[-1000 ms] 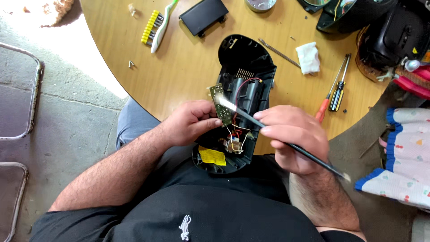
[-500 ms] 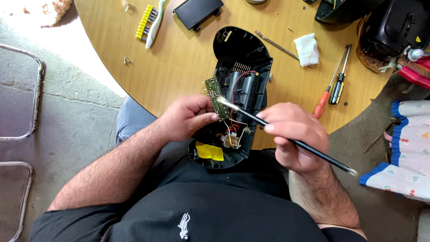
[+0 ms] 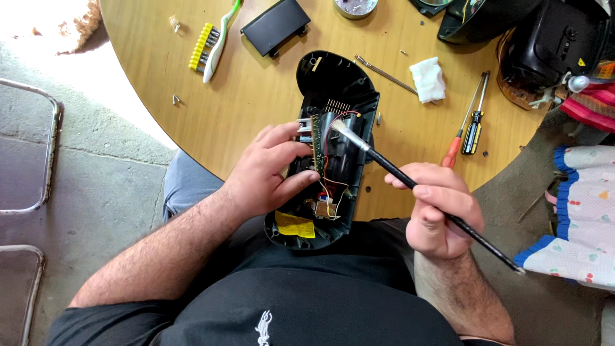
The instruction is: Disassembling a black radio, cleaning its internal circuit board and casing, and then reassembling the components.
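- Head view: left hand (image 3: 269, 173) grips green circuit board (image 3: 316, 154), tilted up inside opened black casing (image 3: 330, 154) at table (image 3: 256, 96) edge
- right hand (image 3: 439, 208) clasps thin brush (image 3: 416, 189); bristles touching casing interior

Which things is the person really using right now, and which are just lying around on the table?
In use:
- left hand tilting up the green circuit board
- open black plastic casing
- right hand holding the thin black paintbrush

Lying about:
- red-handled screwdriver
- black-and-yellow screwdriver
- white folded cloth
- green-and-white toothbrush
- yellow bit holder
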